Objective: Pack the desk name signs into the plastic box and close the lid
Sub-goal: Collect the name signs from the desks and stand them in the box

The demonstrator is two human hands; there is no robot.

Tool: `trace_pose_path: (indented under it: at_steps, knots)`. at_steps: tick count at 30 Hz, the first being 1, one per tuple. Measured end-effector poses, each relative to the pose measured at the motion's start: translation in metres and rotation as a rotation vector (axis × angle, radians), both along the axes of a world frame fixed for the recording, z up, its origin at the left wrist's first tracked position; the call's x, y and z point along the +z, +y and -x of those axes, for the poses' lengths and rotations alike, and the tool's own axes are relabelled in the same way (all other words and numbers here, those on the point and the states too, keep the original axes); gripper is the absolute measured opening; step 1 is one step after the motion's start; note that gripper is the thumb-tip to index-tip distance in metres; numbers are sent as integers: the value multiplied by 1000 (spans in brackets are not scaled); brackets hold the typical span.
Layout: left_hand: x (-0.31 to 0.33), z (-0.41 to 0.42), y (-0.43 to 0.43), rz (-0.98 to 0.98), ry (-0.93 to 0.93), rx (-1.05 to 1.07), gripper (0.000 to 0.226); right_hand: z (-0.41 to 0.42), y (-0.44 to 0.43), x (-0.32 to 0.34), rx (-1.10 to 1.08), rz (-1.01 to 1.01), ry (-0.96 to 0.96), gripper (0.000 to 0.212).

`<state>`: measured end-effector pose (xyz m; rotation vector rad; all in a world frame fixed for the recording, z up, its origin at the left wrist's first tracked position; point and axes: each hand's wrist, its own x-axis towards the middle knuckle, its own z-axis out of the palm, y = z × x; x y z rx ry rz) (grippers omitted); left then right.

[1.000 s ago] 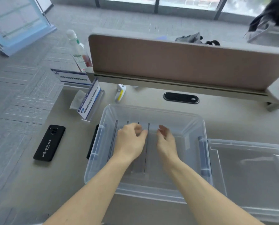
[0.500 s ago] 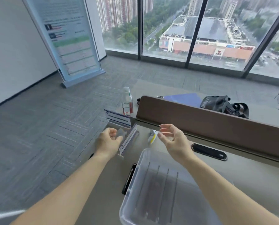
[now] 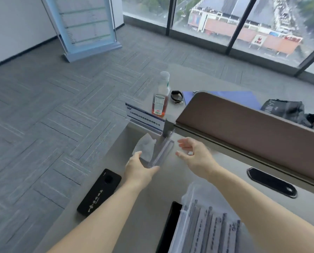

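A clear acrylic desk name sign (image 3: 162,152) stands edge-on near the desk's left end. My left hand (image 3: 139,169) grips its near end. My right hand (image 3: 194,156) hovers just right of the sign, fingers apart, holding nothing. A second name sign (image 3: 144,118) with blue-and-white print stands behind it at the desk's far left corner. The clear plastic box (image 3: 207,227) sits at the bottom right with several signs standing on edge inside; most of it is cut off by the frame.
A black phone (image 3: 99,192) lies at the desk's left edge. A crumpled tissue (image 3: 145,147) lies behind the sign. A bottle (image 3: 160,99) stands past the far sign. A brown divider panel (image 3: 253,128) runs along the back, with a black cable grommet (image 3: 272,182) before it.
Both hands left the box and moved up-left to the loose signs. My left hand has closed on the near sign. The camera swung up and left.
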<state>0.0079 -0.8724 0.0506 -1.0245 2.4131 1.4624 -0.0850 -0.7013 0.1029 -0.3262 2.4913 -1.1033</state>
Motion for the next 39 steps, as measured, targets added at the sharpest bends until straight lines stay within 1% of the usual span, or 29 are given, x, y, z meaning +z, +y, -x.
trace_pose_path:
  at_steps: [1,2,4,6,7,9,10,11,12,14,15,19,22,25,28,34,35,37,38,39]
  knots:
    - [-13,6,-4,-23,-5,-20,84,8,-5,-9,-4,-23,-10,38]
    - [-25,11,-7,-47,-18,-42,78,16,-8,-18,-20,-39,-22,38]
    - [-46,15,-12,-89,-38,-50,51,30,-15,-34,-70,-42,-65,39]
    - [-61,13,-13,-83,11,-27,20,42,-19,-50,-119,-38,-117,43]
    - [-65,13,-15,-72,56,-28,11,49,-19,-58,-149,-39,-143,45]
    - [-72,12,-27,-51,103,-39,19,60,-20,-72,-211,-66,-192,51]
    - [-75,13,-36,-41,101,-41,19,64,-21,-76,-238,-74,-217,55]
    - [-75,14,-47,-59,98,-39,15,67,-21,-79,-262,-72,-240,60]
    - [-75,17,-59,-110,103,-34,9,68,-23,-82,-284,-49,-256,64]
    - [-69,23,-77,-263,111,-64,8,69,-26,-86,-317,15,-286,65]
    - [-63,25,-83,-326,103,-90,9,68,-27,-87,-316,29,-291,58]
    - [-39,37,-98,-419,101,-143,13,66,-26,-80,-312,79,-186,13]
    - [-15,44,-102,-422,149,-179,15,60,-17,-57,-345,200,-150,5]
    - [23,50,-98,-434,192,-290,19,49,0,-27,-368,308,-150,7]
    - [67,57,-80,-432,184,-406,20,32,31,9,-412,410,-133,19]
    - [148,75,-6,-417,146,-720,13,-29,124,90,-473,526,14,20]
    - [160,75,10,-381,142,-784,17,-43,142,101,-482,527,46,17]
    - [182,73,45,-269,131,-906,44,-74,174,121,-510,511,113,6]
    - [193,70,65,-229,128,-961,52,-89,192,129,-528,493,148,12]
    - [202,66,87,-201,138,-1028,52,-102,209,137,-539,478,168,15]
